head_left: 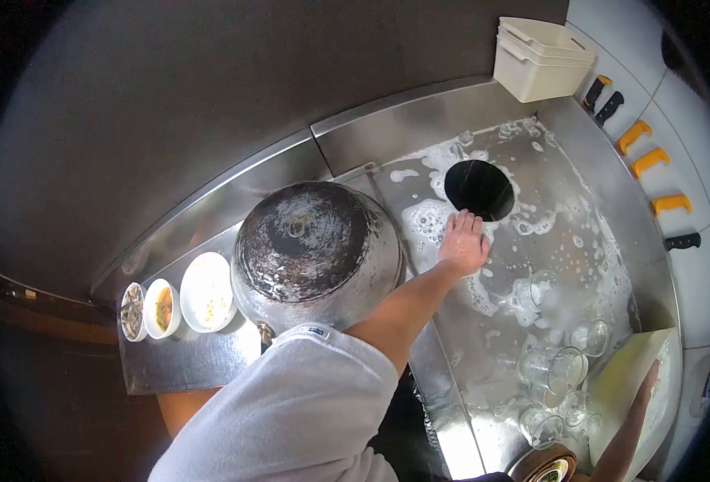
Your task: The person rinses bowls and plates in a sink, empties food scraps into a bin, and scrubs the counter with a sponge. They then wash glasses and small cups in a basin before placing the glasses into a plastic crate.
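My left hand point(465, 243) reaches out from a grey sleeve, palm down on the wet, sudsy metal counter. Its fingers are stretched out at the near rim of a round dark hole point(479, 190). White foam point(426, 221) lies just left of the fingers. At the lower right my right hand point(649, 384) is at a tilted pale tub point(612, 381), against its inner side; its fingers are hard to make out. Between the hands are several clear glass vessels, among them a large glass pitcher point(538, 365) lying on its side and a glass point(590, 338).
A large blackened pan point(303, 241) sits upside down left of my arm. Three white bowls with food, including a large bowl point(208, 292), line the left counter. Cream bins point(540, 60) stand at the back corner. Knives with yellow handles point(650, 162) hang along the right wall.
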`<action>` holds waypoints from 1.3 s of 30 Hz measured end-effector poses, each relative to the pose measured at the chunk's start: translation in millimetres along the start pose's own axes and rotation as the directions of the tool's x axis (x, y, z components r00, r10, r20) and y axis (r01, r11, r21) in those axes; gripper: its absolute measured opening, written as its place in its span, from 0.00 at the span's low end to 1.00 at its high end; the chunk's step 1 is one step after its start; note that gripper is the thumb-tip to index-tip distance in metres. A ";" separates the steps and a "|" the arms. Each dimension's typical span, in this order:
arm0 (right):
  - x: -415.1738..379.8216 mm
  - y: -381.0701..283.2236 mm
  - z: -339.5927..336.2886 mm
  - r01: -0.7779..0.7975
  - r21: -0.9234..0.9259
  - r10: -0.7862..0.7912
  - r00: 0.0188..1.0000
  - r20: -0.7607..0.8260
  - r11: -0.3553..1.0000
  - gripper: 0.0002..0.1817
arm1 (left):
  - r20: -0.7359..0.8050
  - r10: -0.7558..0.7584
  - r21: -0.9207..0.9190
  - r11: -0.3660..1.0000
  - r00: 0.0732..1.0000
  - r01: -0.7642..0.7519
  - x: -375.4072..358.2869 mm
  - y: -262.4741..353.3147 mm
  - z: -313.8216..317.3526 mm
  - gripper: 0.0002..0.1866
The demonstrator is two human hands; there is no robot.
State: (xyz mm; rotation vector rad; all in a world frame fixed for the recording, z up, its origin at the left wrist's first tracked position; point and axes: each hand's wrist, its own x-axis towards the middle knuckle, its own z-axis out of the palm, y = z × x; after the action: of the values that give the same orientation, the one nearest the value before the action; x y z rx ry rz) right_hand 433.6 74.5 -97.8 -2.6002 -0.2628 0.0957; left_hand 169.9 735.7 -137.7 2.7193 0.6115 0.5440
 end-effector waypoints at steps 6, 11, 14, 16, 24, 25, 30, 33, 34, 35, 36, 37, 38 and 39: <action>19.0 37.0 -3.6 0.070 0.011 -0.071 0.995 0.066 0.997 0.30 | -0.004 0.005 0.014 1.000 1.000 -0.005 0.1 1.3 -0.7 0.28; -54.6 -167.6 -24.2 -0.427 -0.467 0.454 0.889 -0.059 0.774 0.29 | 0.046 -0.007 0.023 1.000 0.999 0.006 1.3 0.8 0.8 0.29; -34.1 -95.1 -20.1 -0.264 -0.447 0.301 0.954 0.011 0.855 0.28 | 0.044 -0.001 0.020 1.000 0.999 0.001 1.3 1.4 -1.0 0.29; -22.6 -48.0 -15.4 -0.157 -0.427 0.198 0.979 0.054 0.890 0.28 | 0.035 0.006 0.020 1.000 0.999 -0.006 -0.6 1.0 0.5 0.29; -2.2 -54.5 -16.4 -0.205 -0.222 0.207 0.978 -0.018 0.953 0.29 | 0.007 0.027 0.017 0.999 1.000 -0.027 2.6 1.7 -1.0 0.28; -8.5 -73.0 -20.1 -0.291 -0.255 0.302 0.953 0.003 0.922 0.30 | 0.007 0.031 0.017 0.999 0.999 -0.031 1.8 1.5 -1.5 0.27; -13.0 -68.3 -15.7 -0.137 -0.332 0.136 0.990 -0.026 0.933 0.26 | 0.005 0.036 0.030 0.999 0.999 -0.036 1.5 0.3 2.9 0.28; -15.5 -67.7 -12.9 -0.123 -0.309 0.118 0.992 -0.032 0.943 0.26 | 0.018 0.033 0.033 0.999 0.999 -0.034 1.9 0.3 1.5 0.28; -15.7 -67.0 -13.3 -0.122 -0.305 0.117 0.993 -0.035 0.945 0.25 | 0.021 0.032 0.037 0.999 0.999 -0.033 1.4 1.0 0.7 0.28; -16.4 -66.3 -13.5 -0.118 -0.297 0.112 0.993 -0.036 0.948 0.25 | 0.023 0.030 0.042 0.999 0.999 -0.031 2.0 1.9 0.0 0.28; -17.3 -65.6 -14.0 -0.114 -0.289 0.108 0.994 -0.037 0.950 0.25 | 0.026 0.028 0.041 0.999 0.999 -0.029 2.7 3.0 -0.5 0.28; -16.3 -65.1 -13.2 -0.110 -0.284 0.104 0.994 -0.035 0.952 0.25 | 0.029 0.025 0.040 0.999 0.999 -0.026 2.8 3.1 -0.5 0.28; -16.0 -64.4 -10.8 -0.109 -0.281 0.104 0.994 -0.030 0.954 0.24 | 0.035 0.021 0.042 0.999 0.999 -0.023 2.3 2.4 -0.8 0.28; -17.2 -62.7 -10.7 -0.106 -0.277 0.103 0.994 -0.026 0.955 0.24 | 0.028 0.024 0.043 0.999 0.999 -0.026 1.1 1.5 -1.0 0.27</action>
State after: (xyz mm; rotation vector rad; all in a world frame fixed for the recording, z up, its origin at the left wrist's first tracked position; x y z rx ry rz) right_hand 407.5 118.8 -56.5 -2.8937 -0.1426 0.0865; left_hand 170.9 735.0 -136.0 2.7734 0.5896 0.5046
